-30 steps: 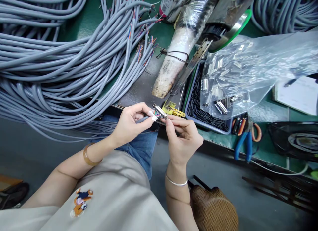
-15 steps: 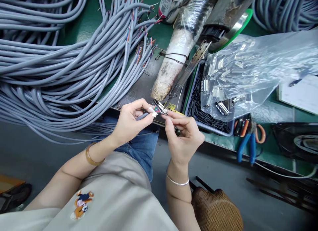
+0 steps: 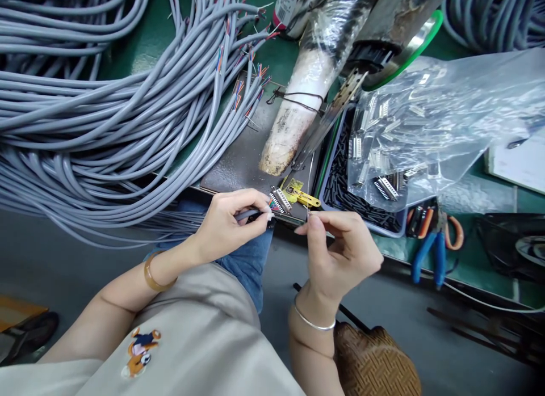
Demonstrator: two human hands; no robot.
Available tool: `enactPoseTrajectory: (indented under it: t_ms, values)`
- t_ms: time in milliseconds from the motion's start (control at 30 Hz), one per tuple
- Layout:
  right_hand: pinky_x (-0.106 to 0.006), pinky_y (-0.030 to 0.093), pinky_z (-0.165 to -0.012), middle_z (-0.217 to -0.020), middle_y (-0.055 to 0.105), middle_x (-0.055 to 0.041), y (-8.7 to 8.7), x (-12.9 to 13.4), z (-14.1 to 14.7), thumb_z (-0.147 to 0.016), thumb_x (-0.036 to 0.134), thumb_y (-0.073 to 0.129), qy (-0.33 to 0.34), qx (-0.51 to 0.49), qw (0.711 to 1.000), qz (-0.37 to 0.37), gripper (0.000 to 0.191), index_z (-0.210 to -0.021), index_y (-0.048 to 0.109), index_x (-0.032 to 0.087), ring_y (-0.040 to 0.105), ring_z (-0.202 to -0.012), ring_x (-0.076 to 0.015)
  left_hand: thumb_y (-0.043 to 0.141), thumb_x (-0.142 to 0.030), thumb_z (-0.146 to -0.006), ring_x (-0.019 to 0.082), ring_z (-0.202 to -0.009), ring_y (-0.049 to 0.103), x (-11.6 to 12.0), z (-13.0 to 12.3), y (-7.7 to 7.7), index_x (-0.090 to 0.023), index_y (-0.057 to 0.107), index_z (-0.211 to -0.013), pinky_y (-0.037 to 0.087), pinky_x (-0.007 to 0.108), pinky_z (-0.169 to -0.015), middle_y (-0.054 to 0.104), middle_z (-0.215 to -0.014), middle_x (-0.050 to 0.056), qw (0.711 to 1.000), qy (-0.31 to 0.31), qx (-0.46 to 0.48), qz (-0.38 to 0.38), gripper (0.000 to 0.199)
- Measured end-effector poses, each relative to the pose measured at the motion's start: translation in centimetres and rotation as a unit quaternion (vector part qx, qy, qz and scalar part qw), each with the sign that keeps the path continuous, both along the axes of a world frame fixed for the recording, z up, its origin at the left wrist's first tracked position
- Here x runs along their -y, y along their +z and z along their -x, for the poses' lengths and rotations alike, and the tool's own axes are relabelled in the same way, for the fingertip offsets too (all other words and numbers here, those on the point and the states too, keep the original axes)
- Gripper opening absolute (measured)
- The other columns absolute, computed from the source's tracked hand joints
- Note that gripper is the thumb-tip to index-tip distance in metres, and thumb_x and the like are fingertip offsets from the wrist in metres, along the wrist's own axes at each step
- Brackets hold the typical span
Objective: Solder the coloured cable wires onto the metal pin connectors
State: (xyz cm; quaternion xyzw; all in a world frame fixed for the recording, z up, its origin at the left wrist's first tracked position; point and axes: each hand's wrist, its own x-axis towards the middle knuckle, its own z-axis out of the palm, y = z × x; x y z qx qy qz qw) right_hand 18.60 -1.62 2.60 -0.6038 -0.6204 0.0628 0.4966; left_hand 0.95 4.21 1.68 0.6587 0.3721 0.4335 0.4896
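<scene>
My left hand (image 3: 233, 219) is closed in a pinch around a grey cable (image 3: 246, 214), with white covers on the fingertips. Just beyond those fingers, a silver multi-pin connector (image 3: 280, 199) lies at the table edge, the cable's coloured wire ends (image 3: 271, 202) against its pins. To the right, my right hand (image 3: 336, 243) has thumb and forefinger pinched on a thin wire (image 3: 308, 206), apart from the connector. A yellow-handled tool (image 3: 302, 197) sits right behind the connector. The slotted metal barrel of what looks like a soldering iron (image 3: 330, 115) slants down above it.
Many grey cables (image 3: 128, 118) with stripped ends cover the left. A white wrapped tube (image 3: 293, 112) points toward me. At right are a bin of black sleeves (image 3: 340, 183), a plastic bag of connectors (image 3: 426, 118) and blue-handled pliers (image 3: 438, 254). A woven stool (image 3: 374, 362) stands below.
My right hand has drawn away from the connector, to the right and slightly toward me. The connector now shows more fully, tilted, with its pins visible; the left hand has shifted a little toward me.
</scene>
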Motion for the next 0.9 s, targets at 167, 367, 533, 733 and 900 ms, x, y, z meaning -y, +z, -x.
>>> enactPoseTrajectory:
  t_ms: [167, 367, 533, 733, 900]
  values:
    - [-0.024, 0.053, -0.065, -0.083, 0.070, 0.0010, 0.9, 0.7, -1.2, -0.087, 0.008, 0.075, 0.054, 0.140, 0.989, 0.003, 0.021, -0.100, 0.073, 0.025, 0.066, -0.071, -0.0112, 0.067, -0.003, -0.081, 0.010, -0.073, 0.069, 0.3, 0.2, -0.3, -0.014, 0.068, -0.081, 0.044, 0.016, -0.055, 0.078, -0.088, 0.005, 0.996, -0.018, -0.015, -0.090, 0.011]
    - [-0.022, 0.049, -0.062, -0.082, 0.070, 0.0008, 0.7, 1.0, -1.6, -0.088, 0.012, 0.075, 0.097, 0.253, 0.963, -0.012, 0.021, -0.104, 0.073, 0.025, 0.064, -0.068, -0.0101, 0.066, -0.002, -0.082, 0.010, -0.074, 0.069, 0.6, 0.3, 0.2, -0.015, 0.066, -0.081, 0.052, 0.018, -0.066, 0.077, -0.085, 0.004, 0.992, -0.041, -0.024, -0.118, 0.013]
    - [-0.024, 0.047, -0.063, -0.081, 0.070, 0.0004, 0.5, 0.8, -1.7, -0.088, 0.009, 0.074, 0.113, 0.286, 0.951, -0.034, 0.024, -0.106, 0.071, 0.024, 0.063, -0.067, -0.0107, 0.065, -0.001, -0.081, 0.010, -0.074, 0.068, 0.7, 0.4, 0.5, -0.015, 0.065, -0.078, 0.051, 0.016, -0.065, 0.077, -0.084, 0.004, 0.992, -0.048, -0.017, -0.119, 0.014]
    - [-0.026, 0.046, -0.064, -0.081, 0.072, 0.0001, 0.8, 0.8, -1.5, -0.088, 0.007, 0.072, 0.132, 0.311, 0.941, -0.027, 0.024, -0.106, 0.069, 0.022, 0.063, -0.068, -0.0114, 0.066, -0.003, -0.079, 0.008, -0.064, 0.064, 0.9, 0.5, 0.4, -0.015, 0.066, -0.075, 0.046, 0.017, -0.057, 0.077, -0.083, 0.004, 0.994, -0.048, -0.005, -0.095, 0.013]
    - [-0.027, 0.048, -0.066, -0.086, 0.074, -0.0033, 0.8, 1.1, -1.1, -0.091, 0.008, 0.069, 0.159, 0.280, 0.947, -0.002, 0.018, -0.106, 0.066, 0.018, 0.066, -0.073, -0.0131, 0.067, -0.004, -0.077, 0.004, -0.055, 0.051, 1.3, 0.5, 0.0, -0.014, 0.067, -0.073, 0.038, 0.016, -0.051, 0.077, -0.083, 0.004, 0.998, -0.060, 0.023, 0.026, 0.010]
